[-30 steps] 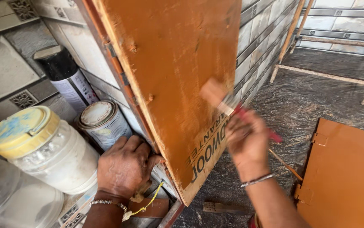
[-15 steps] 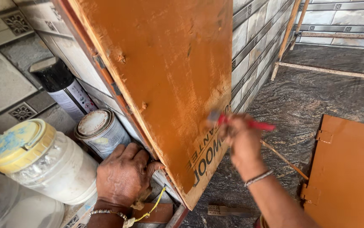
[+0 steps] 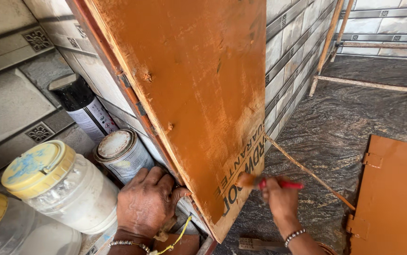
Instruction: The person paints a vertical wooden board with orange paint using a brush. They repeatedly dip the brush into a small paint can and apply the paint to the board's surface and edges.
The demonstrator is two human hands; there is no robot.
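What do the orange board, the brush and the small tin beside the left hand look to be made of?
Board: probably plywood or similar sheet, coated in wet-looking orange paint, bare at the lower edge. Brush: red handle, plastic or painted wood, bristles paint-loaded. Tin: metal, judging by its dull grey pressed lid and rim, with a paper-like label.

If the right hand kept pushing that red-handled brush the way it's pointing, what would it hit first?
The right hand aims the brush leftward, so it would meet the orange-painted board first. The bristles already seem to be at its lower edge, near the unpainted strip, though depth is hard to judge.
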